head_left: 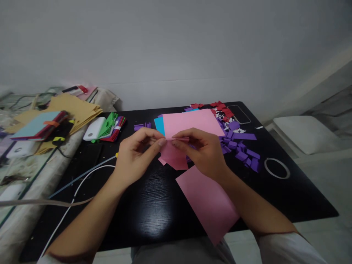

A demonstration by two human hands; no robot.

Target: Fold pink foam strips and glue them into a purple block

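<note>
Between both hands, over the middle of the black table, is a small piece of pink paper (176, 158) with a fold along its upper edge. My left hand (139, 152) pinches the left end of that fold between thumb and fingers. At the right end, my right hand (202, 148) pinches it the same way. Behind the hands lies a larger pink sheet (192, 123) on top of a blue sheet (160, 125). Another pink sheet (209, 205) lies under my right forearm and reaches past the table's front edge.
Purple paper pieces (242, 150) and red scraps (224, 110) are spread at the right. A tape-like ring (277, 168) lies near the right edge. Bundled coloured papers (111, 126) and a white cable (79, 187) are on the left, beside a cluttered glass surface (27, 176).
</note>
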